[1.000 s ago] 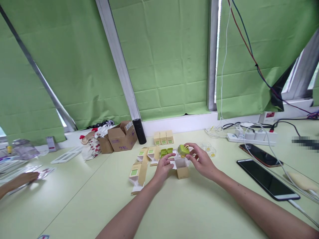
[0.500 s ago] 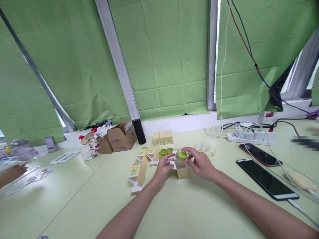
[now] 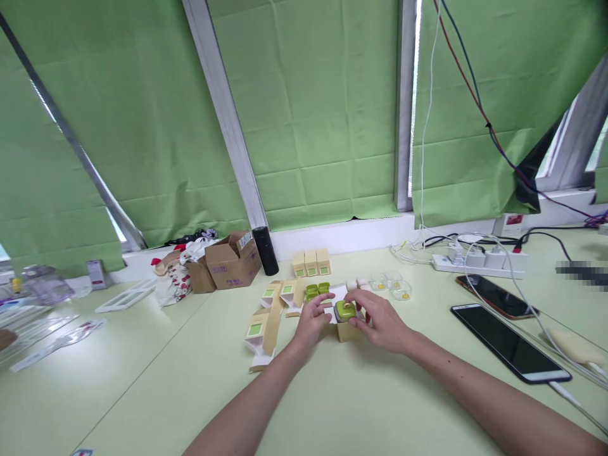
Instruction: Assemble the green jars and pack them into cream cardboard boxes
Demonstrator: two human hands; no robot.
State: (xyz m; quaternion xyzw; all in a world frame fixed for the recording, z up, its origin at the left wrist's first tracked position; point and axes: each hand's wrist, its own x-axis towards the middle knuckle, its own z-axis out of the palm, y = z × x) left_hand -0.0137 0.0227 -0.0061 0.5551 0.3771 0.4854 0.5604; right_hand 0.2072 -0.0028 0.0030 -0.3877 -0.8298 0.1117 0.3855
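A small brown cardboard box stands on the table with its white inner flaps raised. My right hand is closed on a small green container with a tan loop on top, which sits partly inside the box's mouth. Beside the box's left flap is my left hand, its fingers apart and close to the white flap; whether they touch it I cannot tell. More green containers rest just behind my left hand. Clear plastic cups with yellow spots lie beyond my right hand.
Open boxes lie on the left, and closed ones stand behind. Two phones, cables and a power strip occupy the right. A larger carton and a black cylinder stand at the back. Another person's hand shows far left.
My right hand has moved the green container left and down into the box's mouth, turning it so its loop faces up. My left hand has barely moved. The other person's hand has withdrawn leftward.
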